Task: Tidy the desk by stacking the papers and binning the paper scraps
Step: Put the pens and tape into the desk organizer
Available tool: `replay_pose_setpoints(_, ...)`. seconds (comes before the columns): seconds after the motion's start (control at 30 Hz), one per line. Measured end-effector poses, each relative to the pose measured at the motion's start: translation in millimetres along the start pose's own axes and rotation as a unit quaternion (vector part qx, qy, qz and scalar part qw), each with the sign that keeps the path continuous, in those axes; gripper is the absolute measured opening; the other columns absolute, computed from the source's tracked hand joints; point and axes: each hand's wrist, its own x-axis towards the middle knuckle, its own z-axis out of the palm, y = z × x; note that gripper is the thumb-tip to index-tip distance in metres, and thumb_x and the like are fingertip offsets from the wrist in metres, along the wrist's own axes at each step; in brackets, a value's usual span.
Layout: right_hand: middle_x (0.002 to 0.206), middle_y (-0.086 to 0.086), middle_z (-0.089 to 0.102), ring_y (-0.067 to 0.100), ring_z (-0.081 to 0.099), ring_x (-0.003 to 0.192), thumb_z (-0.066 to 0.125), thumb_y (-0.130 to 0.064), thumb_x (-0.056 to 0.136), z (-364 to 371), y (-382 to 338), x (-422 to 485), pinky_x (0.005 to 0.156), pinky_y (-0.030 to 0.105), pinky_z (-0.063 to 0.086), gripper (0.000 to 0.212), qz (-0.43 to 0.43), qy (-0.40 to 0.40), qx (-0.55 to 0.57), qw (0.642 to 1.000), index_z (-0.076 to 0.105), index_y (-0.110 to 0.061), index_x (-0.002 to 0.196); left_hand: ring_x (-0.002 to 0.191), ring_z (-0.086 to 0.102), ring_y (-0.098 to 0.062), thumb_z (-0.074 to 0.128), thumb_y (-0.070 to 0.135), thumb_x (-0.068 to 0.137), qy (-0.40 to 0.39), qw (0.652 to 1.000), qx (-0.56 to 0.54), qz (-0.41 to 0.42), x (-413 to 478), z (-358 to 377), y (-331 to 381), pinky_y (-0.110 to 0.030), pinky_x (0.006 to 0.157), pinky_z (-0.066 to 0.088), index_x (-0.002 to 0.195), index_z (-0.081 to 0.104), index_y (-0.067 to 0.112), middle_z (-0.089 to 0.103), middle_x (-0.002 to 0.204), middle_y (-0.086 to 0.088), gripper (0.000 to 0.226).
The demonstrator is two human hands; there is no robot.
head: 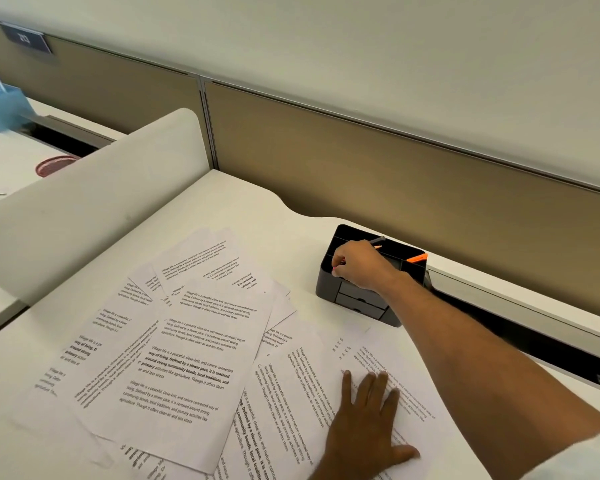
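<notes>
Several printed paper sheets lie scattered and overlapping across the white desk. My left hand presses flat, fingers straight, on the sheet at the lower right. My right hand reaches over the black desk organizer at the back right. Its fingers are curled round a few pens; a pink tip shows below the fist, and grey and orange ends show above it. No paper scraps are visible.
An orange highlighter sticks out of the organizer's right side. A white divider panel borders the desk on the left. Beyond it stand a red mesh cup and a blue box. A tan partition wall runs behind.
</notes>
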Motion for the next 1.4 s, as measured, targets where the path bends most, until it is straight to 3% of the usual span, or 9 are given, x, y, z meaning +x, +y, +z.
replay_pose_setpoints(0.07, 0.087, 0.008, 0.071, 0.024, 0.064, 0.080, 0.066, -0.015, 0.087, 2, 1, 0, 0.068, 0.032, 0.048, 0.011, 0.000, -0.004, 0.007, 1.000, 0.073, -0.005, 0.086, 0.128, 0.053, -0.028, 0.002, 0.082, 0.079, 0.022, 1.000, 0.003, -0.001, 2, 6, -1, -0.065, 0.103, 0.026, 0.130, 0.057, 0.021, 0.052, 0.143, -0.008, 0.097)
replay_pose_setpoints(0.23, 0.069, 0.019, 0.067, 0.024, 0.052, 0.052, 0.062, -0.010, 0.085, 8, 6, 0, 0.058, 0.031, 0.045, 0.028, 0.004, -0.006, 0.026, 1.000, 0.060, 0.004, 0.062, 0.146, 0.022, -0.033, 0.010, 0.085, 0.076, 0.034, 0.999, -0.001, 0.014, -1, -1, 0, -0.067, 0.106, -0.007, 0.147, 0.033, 0.016, 0.021, 0.160, -0.011, 0.102)
replay_pose_setpoints(0.4, 0.046, 0.000, 0.033, 0.016, 0.027, 0.044, 0.057, -0.009, 0.088, 7, 4, -3, 0.055, 0.034, 0.035, 0.048, -0.008, -0.003, 0.024, 1.000, 0.033, -0.013, 0.046, 0.126, 0.055, -0.027, 0.023, 0.088, 0.075, 0.031, 1.000, -0.002, 0.001, -1, 3, 2, -0.061, 0.103, 0.029, 0.128, 0.059, 0.023, 0.054, 0.141, -0.006, 0.091)
replay_pose_setpoints(0.5, 0.059, 0.003, 0.046, 0.019, 0.039, 0.054, 0.053, -0.011, 0.090, 8, 6, -5, 0.062, 0.036, 0.039, 0.039, -0.021, 0.002, 0.019, 1.000, 0.045, -0.011, 0.053, 0.126, 0.056, -0.026, 0.023, 0.088, 0.075, 0.062, 0.998, -0.009, 0.004, 2, 6, 1, -0.061, 0.102, 0.031, 0.127, 0.061, 0.024, 0.055, 0.140, -0.005, 0.090)
replay_pose_setpoints(0.57, 0.094, 0.008, 0.060, 0.024, 0.055, 0.084, 0.056, -0.018, 0.092, 9, 6, -8, 0.080, 0.039, 0.047, 0.017, -0.031, 0.021, 0.016, 0.999, 0.067, -0.008, 0.085, 0.128, 0.054, -0.027, 0.023, 0.087, 0.077, 0.077, 0.997, -0.008, 0.008, 2, 7, 1, -0.061, 0.104, 0.028, 0.129, 0.059, 0.023, 0.053, 0.142, -0.006, 0.090)
replay_pose_setpoints(0.67, 0.131, 0.006, 0.047, 0.022, 0.052, 0.112, 0.057, -0.023, 0.093, 12, 5, -20, 0.096, 0.029, 0.042, 0.036, -0.017, 0.086, 0.059, 0.994, 0.058, -0.009, 0.127, 0.130, 0.051, -0.027, 0.026, 0.086, 0.078, 0.095, 0.995, -0.010, 0.002, -1, 9, 0, -0.061, 0.107, 0.028, 0.130, 0.058, 0.023, 0.052, 0.143, -0.005, 0.088)
replay_pose_setpoints(0.93, 0.138, 0.004, 0.045, 0.015, 0.045, 0.126, 0.058, -0.023, 0.092, 23, 28, -108, 0.099, 0.020, 0.034, 0.037, -0.004, 0.166, 0.148, 0.975, 0.058, -0.011, 0.128, 0.135, 0.045, -0.027, 0.027, 0.083, 0.082, 0.129, 0.992, 0.002, 0.007, 1, 8, -1, -0.055, 0.109, 0.013, 0.138, 0.051, 0.020, 0.047, 0.147, -0.005, 0.087)
replay_pose_setpoints(1.2, 0.122, 0.009, 0.056, 0.025, 0.054, 0.114, 0.052, -0.022, 0.094, 37, 124, -200, 0.093, 0.031, 0.044, 0.030, 0.208, 0.277, 0.091, 0.934, 0.060, -0.006, 0.119, 0.139, 0.035, -0.026, 0.024, 0.083, 0.082, 0.117, 0.993, 0.022, 0.009, 0, 8, -1, -0.051, 0.116, 0.002, 0.141, 0.048, 0.020, 0.041, 0.151, -0.006, 0.089)
replay_pose_setpoints(1.4, 0.120, 0.016, 0.053, 0.034, 0.054, 0.111, 0.051, -0.018, 0.092, 34, 190, -250, 0.084, 0.040, 0.050, 0.029, 0.462, 0.217, 0.074, 0.857, 0.053, -0.003, 0.117, 0.142, 0.028, -0.023, 0.023, 0.085, 0.081, 0.136, 0.990, 0.026, 0.015, -1, 8, 1, -0.045, 0.117, -0.006, 0.143, 0.044, 0.021, 0.035, 0.154, -0.004, 0.093)
